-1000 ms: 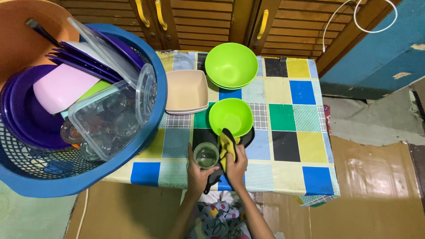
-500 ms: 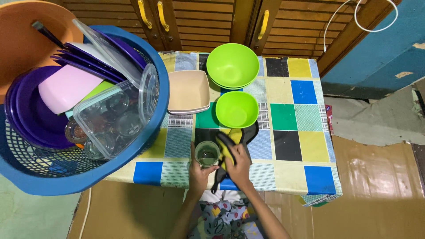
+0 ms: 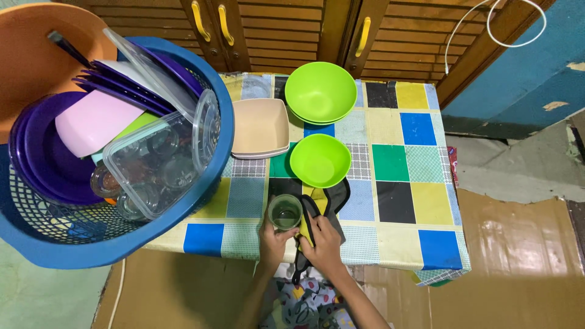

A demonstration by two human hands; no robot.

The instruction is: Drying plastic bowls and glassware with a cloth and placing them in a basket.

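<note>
The left hand is wrapped around a small clear glass, holding it upright at the near edge of the bench. Just beside it, the right hand is clenched on a yellow and black cloth, which touches the glass. A small green bowl stands just beyond the cloth, and a blue basket of dishes sits to the left.

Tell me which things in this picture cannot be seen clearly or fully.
- Head view: the blue basket and orange tub are cut off by the left edge.
- Small jars inside the clear container are blurred by its walls.
- The cloth is partly covered by the right hand.
- The glass base is hidden by the left hand.
</note>
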